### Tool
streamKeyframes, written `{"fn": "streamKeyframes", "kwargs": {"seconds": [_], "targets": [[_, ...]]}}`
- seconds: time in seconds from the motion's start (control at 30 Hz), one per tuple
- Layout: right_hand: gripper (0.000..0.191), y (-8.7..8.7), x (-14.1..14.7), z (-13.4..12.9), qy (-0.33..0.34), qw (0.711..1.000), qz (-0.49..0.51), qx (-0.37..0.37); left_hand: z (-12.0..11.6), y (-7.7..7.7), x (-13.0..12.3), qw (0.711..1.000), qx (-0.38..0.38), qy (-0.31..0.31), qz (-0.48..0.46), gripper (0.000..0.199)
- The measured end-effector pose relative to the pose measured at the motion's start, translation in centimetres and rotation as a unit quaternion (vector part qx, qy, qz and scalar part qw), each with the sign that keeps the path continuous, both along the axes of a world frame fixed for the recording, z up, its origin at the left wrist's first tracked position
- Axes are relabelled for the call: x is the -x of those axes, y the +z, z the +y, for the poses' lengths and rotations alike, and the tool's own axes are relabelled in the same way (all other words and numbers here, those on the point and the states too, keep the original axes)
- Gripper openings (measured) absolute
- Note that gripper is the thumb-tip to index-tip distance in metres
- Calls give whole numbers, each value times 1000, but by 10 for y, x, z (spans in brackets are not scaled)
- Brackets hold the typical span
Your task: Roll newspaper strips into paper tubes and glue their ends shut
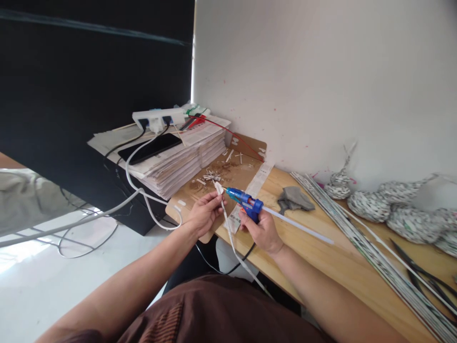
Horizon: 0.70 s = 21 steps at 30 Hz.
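My right hand (262, 231) is wrapped round a blue hot glue gun (246, 200), with a long pale glue stick (298, 225) poking out of its back. The nozzle points left and meets, or nearly meets, the tip of a thin white paper strip (230, 233). My left hand (207, 212) pinches that strip near its upper end, and its rest hangs down past the table edge toward my lap. Under both hands lies a brown cardboard sheet (233, 171) strewn with small white paper scraps (210, 176).
A tall newspaper stack (185, 164) bears a black phone (150, 148) and a white power strip (159, 116). On the wooden table (321, 257) lie a grey cloth (295, 199), rolled paper sticks (357, 238), woven paper pieces (367, 205) and black scissors (421, 271). Cables loop at left.
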State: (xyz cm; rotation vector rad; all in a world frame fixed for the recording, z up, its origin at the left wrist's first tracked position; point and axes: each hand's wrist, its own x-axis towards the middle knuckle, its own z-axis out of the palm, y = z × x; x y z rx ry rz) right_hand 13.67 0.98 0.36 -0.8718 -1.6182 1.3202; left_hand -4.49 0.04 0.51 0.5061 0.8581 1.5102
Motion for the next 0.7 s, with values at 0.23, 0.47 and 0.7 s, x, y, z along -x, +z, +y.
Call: {"fn": "streamKeyframes", "kwargs": {"seconds": [0.23, 0.47, 0.7], "targets": [[33, 3, -1, 0, 10, 999, 3, 36, 0, -1, 0, 1000, -2, -1, -12, 19], [36, 3, -2, 0, 0, 1000, 15, 23, -1, -2, 0, 1000, -10, -1, -9, 17], [35, 5, -2, -6, 6, 1000, -11, 1, -2, -2, 0, 1000, -10, -2, -1, 17]]}}
